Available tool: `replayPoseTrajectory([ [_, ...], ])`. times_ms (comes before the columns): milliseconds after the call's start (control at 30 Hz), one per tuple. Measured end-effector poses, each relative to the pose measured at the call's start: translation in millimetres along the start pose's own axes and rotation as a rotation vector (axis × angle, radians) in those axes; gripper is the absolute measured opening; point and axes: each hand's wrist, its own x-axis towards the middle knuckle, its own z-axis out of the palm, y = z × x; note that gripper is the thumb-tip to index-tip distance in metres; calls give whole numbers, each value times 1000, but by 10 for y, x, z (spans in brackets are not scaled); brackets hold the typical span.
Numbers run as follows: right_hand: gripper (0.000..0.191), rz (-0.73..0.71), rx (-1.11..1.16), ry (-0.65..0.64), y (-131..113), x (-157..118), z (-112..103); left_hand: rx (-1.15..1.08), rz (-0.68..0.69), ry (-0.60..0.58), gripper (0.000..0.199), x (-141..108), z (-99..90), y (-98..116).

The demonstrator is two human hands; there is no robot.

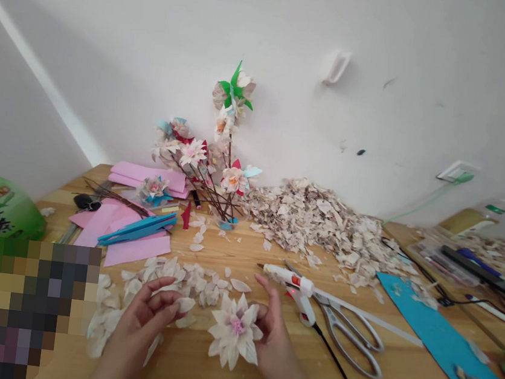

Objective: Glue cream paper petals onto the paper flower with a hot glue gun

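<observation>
- Left hand (138,334): grip closed, with a single pale petal (185,305) pinched at the fingertips above the table (235,260). This hold appears to keep the petal free of the loose pile and close to the flower.
- Right hand (274,338): grip closed on one side of the petal flower (234,330). The hold appears to leave the pink centre and most of the petals unobstructed.
- Petal flower location: between both hands, just above the table at front centre, pink centre facing upward.
- Heap of loose petals (169,280): spread directly behind and beside the left hand, apparently placed for short reach.
- Hot glue gun (289,285): lying just beyond the right hand, red lamp lit, touching the steel scissors (345,337). Its black cord (341,370) runs toward the near table edge. Both tools appear positioned for right-hand access.
- Rear of table: pile of pale shavings (316,227), pink paper sheets (144,177) and a flower bouquet (211,148), all set back from the hands' working area.
</observation>
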Motion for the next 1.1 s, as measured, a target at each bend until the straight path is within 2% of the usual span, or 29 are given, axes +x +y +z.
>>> replayPoseTrajectory([
  [233,95,-14,-20,93,-12,40,8,10,6,8,53,13,1,-10],
  [400,108,7,87,3,-63,52,16,31,7,-4,55,25,-5,-21],
  [633,105,59,164,-24,-143,30,52,33,8,7,53,35,-15,-34],
  [900,102,137,231,-45,-111,71,61,34,-3,-11,54,60,-31,-72],
  [1100,89,211,311,139,-208,95,112,13,-23,-49,54,38,-8,-62],
])
